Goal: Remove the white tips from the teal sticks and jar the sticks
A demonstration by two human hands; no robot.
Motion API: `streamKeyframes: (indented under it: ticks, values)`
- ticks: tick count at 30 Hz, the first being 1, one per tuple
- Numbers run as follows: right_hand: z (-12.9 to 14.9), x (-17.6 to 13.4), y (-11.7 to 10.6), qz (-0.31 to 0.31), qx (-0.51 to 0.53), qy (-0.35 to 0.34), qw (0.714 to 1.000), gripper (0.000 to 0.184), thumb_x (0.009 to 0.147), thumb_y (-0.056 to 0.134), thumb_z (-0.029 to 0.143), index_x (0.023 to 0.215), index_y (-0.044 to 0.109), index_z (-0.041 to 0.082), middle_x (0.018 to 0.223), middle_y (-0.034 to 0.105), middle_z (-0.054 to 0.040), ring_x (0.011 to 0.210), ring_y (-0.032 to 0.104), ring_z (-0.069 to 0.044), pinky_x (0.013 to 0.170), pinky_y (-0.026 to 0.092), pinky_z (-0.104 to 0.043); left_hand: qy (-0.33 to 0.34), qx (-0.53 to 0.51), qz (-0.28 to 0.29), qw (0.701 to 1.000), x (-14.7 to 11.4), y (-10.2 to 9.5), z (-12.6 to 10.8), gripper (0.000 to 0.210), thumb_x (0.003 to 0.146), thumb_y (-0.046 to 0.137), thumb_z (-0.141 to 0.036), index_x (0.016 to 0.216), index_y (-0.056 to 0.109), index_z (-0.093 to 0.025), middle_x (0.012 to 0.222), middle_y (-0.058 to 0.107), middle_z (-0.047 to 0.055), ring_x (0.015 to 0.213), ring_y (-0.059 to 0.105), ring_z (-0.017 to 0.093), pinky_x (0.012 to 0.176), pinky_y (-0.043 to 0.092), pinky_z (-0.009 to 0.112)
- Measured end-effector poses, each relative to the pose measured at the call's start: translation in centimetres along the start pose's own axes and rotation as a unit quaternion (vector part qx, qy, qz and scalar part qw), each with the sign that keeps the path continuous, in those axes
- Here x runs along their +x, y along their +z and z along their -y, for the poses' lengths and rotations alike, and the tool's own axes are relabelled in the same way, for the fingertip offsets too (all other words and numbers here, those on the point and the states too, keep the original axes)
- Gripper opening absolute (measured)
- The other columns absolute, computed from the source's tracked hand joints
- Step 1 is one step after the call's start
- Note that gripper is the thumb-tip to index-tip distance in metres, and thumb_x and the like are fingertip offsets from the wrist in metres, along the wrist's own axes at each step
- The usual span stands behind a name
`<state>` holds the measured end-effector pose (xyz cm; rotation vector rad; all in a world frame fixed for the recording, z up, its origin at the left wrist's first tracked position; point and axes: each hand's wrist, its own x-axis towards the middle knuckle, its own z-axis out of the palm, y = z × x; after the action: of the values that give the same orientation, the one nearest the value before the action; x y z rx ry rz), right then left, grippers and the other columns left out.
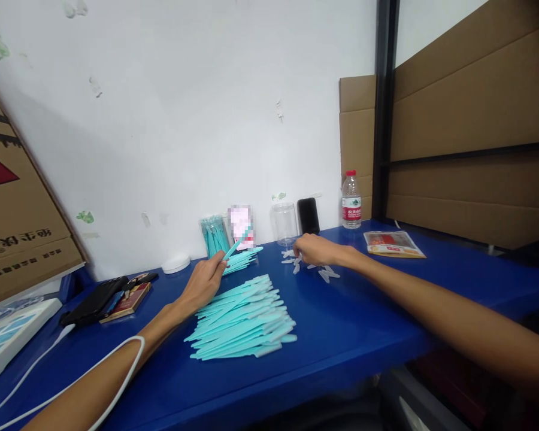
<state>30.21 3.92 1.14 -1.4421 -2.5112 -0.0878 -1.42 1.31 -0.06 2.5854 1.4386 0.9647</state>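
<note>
Between the thumb and fingers of my left hand [204,278] is a slim turquoise plastic stick [237,242], tilted up to the right. Beneath that hand lies a large pile of similar turquoise sticks [247,317], many with whitish translucent caps at their right ends. A smaller bundle of turquoise sticks [240,261] lies just behind. My right hand [312,248] is down at the table with its fingers bent together among loose translucent caps [327,273]; its fingertips are partly hidden, so anything pinched there cannot be made out.
Along the wall stand a jar filled with turquoise sticks [214,236], a clear jar [284,224], a black phone [308,216] and a water bottle [351,200]. A white lid [175,264] and black pouch [94,302] lie left. A packet [393,244] lies right. A white cable [137,347] crosses my left forearm.
</note>
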Motion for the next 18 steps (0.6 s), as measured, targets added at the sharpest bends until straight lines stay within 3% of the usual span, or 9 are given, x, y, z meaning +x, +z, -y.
streamKeyframes:
  ticks: [3, 7, 10, 12, 18]
  values:
    - [0.4, 0.3, -0.4, -0.087, 0.062, 0.003, 0.994, 0.029, 0.072, 0.054, 0.001, 0.09, 0.073, 0.013, 0.083, 0.071, -0.0103, 0.075, 0.064, -0.02, 0.063, 0.04, -0.027, 0.008, -0.023, -0.014, 1.0, -0.2, -0.3, -0.7, 0.027, 0.095, 0.032, -0.038, 0.073, 0.033, -0.022, 0.057, 0.036, -0.006, 0.053, 0.037, 0.013, 0.056, 0.024, 0.026]
    - [1.3, 0.5, -0.8, -0.18, 0.181, 0.033, 0.966, 0.017, 0.075, 0.062, 0.01, 0.09, 0.072, 0.012, 0.077, 0.071, -0.0081, 0.073, 0.064, -0.019, 0.064, 0.044, -0.027, 0.02, -0.044, -0.02, 0.999, -0.4, -0.4, -1.7, 0.028, 0.096, 0.033, -0.038, 0.073, 0.033, -0.022, 0.057, 0.034, -0.007, 0.052, 0.033, 0.012, 0.055, 0.023, 0.026]
    - [2.0, 0.4, -0.9, -0.208, 0.263, 0.019, 0.942, 0.005, 0.076, 0.066, 0.017, 0.078, 0.068, 0.014, 0.074, 0.069, -0.0063, 0.072, 0.064, -0.018, 0.062, 0.044, -0.026, 0.028, -0.052, -0.018, 0.998, -0.6, -0.3, -2.1, 0.028, 0.096, 0.033, -0.038, 0.073, 0.032, -0.022, 0.057, 0.033, -0.007, 0.052, 0.033, 0.012, 0.054, 0.023, 0.026]
    - [2.5, 0.2, -0.8, -0.23, 0.282, -0.002, 0.931, 0.006, 0.076, 0.067, 0.02, 0.076, 0.064, 0.015, 0.075, 0.069, -0.005, 0.073, 0.064, -0.017, 0.062, 0.044, -0.026, 0.033, -0.055, -0.014, 0.998, -0.7, -0.2, -2.1, 0.028, 0.097, 0.033, -0.038, 0.073, 0.032, -0.022, 0.057, 0.032, -0.007, 0.052, 0.033, 0.012, 0.055, 0.024, 0.026]
    - [3.5, -0.3, -0.5, -0.199, 0.286, -0.043, 0.936, 0.01, 0.082, 0.063, 0.026, 0.084, 0.062, 0.016, 0.072, 0.067, -0.0032, 0.066, 0.061, -0.015, 0.057, 0.042, -0.026, 0.029, -0.049, -0.01, 0.998, -0.7, -0.3, -2.1, 0.027, 0.097, 0.033, -0.037, 0.074, 0.033, -0.022, 0.057, 0.032, -0.007, 0.052, 0.033, 0.012, 0.055, 0.024, 0.026]
